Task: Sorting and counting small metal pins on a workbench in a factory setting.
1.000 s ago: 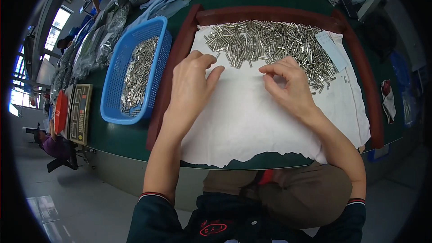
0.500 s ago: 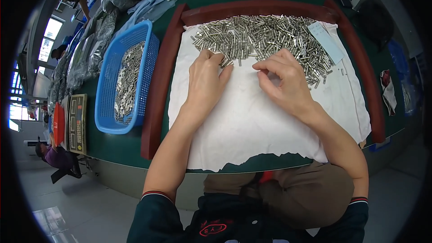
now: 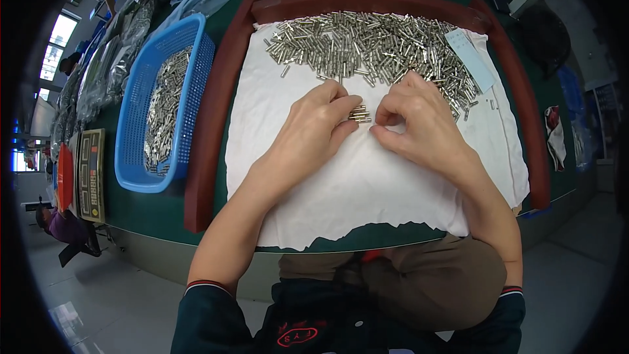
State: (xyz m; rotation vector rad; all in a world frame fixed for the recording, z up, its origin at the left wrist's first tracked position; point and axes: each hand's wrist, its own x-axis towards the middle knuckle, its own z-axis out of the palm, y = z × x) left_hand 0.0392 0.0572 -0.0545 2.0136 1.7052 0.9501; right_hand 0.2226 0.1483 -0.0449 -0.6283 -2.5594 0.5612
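Note:
My left hand (image 3: 313,123) is closed round a small bundle of short metal pins (image 3: 360,114), their ends poking out between thumb and fingers. Facing it, my right hand (image 3: 422,121) has its fingers curled toward the thumb, close beside the pin ends. Whatever sits in that right-hand pinch is too small to make out. Both hands are low over a white cloth (image 3: 367,183). Beyond them spreads a large heap of similar silvery pins (image 3: 367,42), with one loose pin (image 3: 285,71) at its left edge.
A dark red wooden frame (image 3: 216,124) borders the cloth on three sides. Left of it stands a blue mesh basket (image 3: 155,187) holding more pins. A light blue paper slip (image 3: 470,59) lies on the heap's right side. Farther left are a scale (image 3: 90,174) and plastic-wrapped goods (image 3: 114,82).
Both hands have drawn back from the heap's near edge toward me. A bundle of pins now shows in my left hand, and my right fingers have curled in closer. The whole view has shifted slightly.

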